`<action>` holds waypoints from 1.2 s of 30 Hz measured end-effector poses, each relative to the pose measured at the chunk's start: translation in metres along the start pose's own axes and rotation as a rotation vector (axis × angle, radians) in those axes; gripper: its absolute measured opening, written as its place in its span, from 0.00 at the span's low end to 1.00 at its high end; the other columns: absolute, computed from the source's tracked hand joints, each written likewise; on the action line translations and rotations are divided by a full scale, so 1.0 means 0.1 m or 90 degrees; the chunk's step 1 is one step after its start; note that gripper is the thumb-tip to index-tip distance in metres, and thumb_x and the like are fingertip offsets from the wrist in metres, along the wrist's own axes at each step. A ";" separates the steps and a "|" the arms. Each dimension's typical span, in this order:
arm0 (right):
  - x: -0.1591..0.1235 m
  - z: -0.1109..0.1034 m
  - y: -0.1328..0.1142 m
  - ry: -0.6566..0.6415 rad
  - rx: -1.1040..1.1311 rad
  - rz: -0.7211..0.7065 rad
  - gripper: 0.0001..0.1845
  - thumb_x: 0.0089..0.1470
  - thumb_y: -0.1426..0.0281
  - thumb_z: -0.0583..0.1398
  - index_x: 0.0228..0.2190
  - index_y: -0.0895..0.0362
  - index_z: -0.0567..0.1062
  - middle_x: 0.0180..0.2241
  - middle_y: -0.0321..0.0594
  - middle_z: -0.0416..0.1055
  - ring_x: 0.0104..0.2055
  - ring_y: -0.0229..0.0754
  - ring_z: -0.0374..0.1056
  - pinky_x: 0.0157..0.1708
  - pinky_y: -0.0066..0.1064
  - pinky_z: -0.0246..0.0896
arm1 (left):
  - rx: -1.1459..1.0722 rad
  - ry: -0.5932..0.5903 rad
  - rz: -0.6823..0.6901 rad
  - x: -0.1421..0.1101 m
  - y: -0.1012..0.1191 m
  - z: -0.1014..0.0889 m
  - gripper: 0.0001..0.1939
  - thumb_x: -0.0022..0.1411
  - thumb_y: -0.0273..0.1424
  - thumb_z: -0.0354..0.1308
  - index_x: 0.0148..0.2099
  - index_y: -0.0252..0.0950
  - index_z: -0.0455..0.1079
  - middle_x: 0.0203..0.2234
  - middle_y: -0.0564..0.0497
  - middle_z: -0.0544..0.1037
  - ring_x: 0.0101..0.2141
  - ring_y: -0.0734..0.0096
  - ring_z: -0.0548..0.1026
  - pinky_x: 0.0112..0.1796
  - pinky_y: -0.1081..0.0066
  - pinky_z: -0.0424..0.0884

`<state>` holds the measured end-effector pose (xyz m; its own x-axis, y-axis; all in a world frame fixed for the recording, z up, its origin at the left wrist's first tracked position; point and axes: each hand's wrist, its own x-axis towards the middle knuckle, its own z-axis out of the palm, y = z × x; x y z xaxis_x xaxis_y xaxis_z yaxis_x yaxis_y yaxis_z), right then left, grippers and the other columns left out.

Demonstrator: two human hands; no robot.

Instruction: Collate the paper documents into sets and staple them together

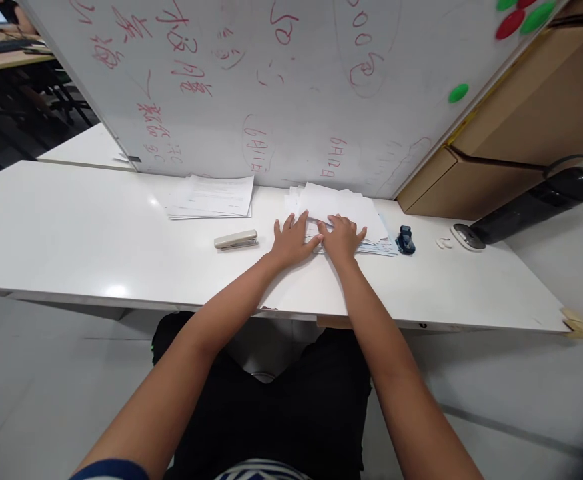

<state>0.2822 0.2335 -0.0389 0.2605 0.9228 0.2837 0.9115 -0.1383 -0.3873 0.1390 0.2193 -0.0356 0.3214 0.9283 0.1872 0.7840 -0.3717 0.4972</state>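
Both palms face down at the near side of a loose stack of papers [344, 203] lying against the whiteboard. My left hand [293, 241], fingers spread, rests at the stack's left edge. Spread over the front of the papers is my right hand [341, 239], its thumb close to the left thumb. The sheets lie unevenly, with some edges sticking out to the right. To the left of my left hand lies a pale stapler [236, 239]. A dark blue small device [405, 240], its kind unclear, sits just right of the papers.
Another paper pile [214, 197] lies at the back left of the white table [96, 227]. The whiteboard [296, 87] stands along the back edge. Cardboard boxes [476, 183], a computer mouse [467, 237] and a black cylindrical object [536, 200] are on the right.
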 end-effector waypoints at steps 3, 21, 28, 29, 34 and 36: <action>-0.01 0.01 0.00 0.002 -0.008 -0.009 0.23 0.60 0.56 0.49 0.50 0.52 0.72 0.59 0.45 0.64 0.62 0.52 0.53 0.61 0.61 0.28 | 0.002 -0.011 0.028 -0.02 0.02 -0.02 0.38 0.64 0.52 0.41 0.70 0.43 0.39 0.67 0.47 0.52 0.67 0.50 0.45 0.62 0.41 0.34; 0.02 -0.07 0.00 0.034 0.075 0.054 0.24 0.62 0.70 0.40 0.47 0.58 0.71 0.44 0.47 0.75 0.51 0.48 0.67 0.60 0.47 0.42 | -0.023 -0.011 0.125 -0.03 0.04 -0.07 0.37 0.65 0.50 0.45 0.70 0.42 0.42 0.67 0.49 0.54 0.67 0.53 0.44 0.63 0.50 0.43; -0.17 -0.22 -0.08 0.087 0.215 -0.006 0.28 0.63 0.65 0.39 0.60 0.60 0.57 0.51 0.50 0.71 0.52 0.50 0.66 0.49 0.38 0.60 | -0.192 0.127 0.021 0.03 0.00 -0.05 0.31 0.70 0.48 0.37 0.67 0.36 0.48 0.61 0.41 0.63 0.63 0.60 0.58 0.59 0.60 0.57; -0.20 -0.24 -0.10 0.094 0.232 -0.016 0.29 0.62 0.65 0.39 0.62 0.60 0.55 0.53 0.50 0.69 0.54 0.49 0.66 0.49 0.37 0.60 | -0.219 0.135 0.009 0.03 0.00 -0.06 0.32 0.70 0.49 0.36 0.68 0.36 0.46 0.62 0.41 0.62 0.63 0.61 0.58 0.59 0.61 0.58; -0.22 -0.29 -0.10 0.152 0.320 -0.055 0.32 0.61 0.68 0.37 0.65 0.65 0.47 0.56 0.53 0.64 0.58 0.48 0.63 0.53 0.39 0.60 | -0.273 0.236 -0.128 0.05 0.00 -0.16 0.36 0.67 0.52 0.42 0.69 0.39 0.40 0.66 0.41 0.54 0.65 0.61 0.53 0.59 0.64 0.59; -0.16 -0.28 -0.04 0.164 0.366 -0.049 0.32 0.61 0.69 0.37 0.65 0.64 0.48 0.55 0.53 0.66 0.57 0.49 0.64 0.52 0.42 0.61 | -0.321 0.251 -0.134 0.04 0.00 -0.21 0.34 0.67 0.51 0.45 0.67 0.39 0.46 0.62 0.42 0.60 0.62 0.61 0.59 0.56 0.65 0.62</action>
<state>0.2830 0.2091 -0.0176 0.3345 0.7965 0.5037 0.6329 0.2061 -0.7463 0.1290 0.2233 -0.0166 -0.1046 0.9511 0.2908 0.4341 -0.2194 0.8737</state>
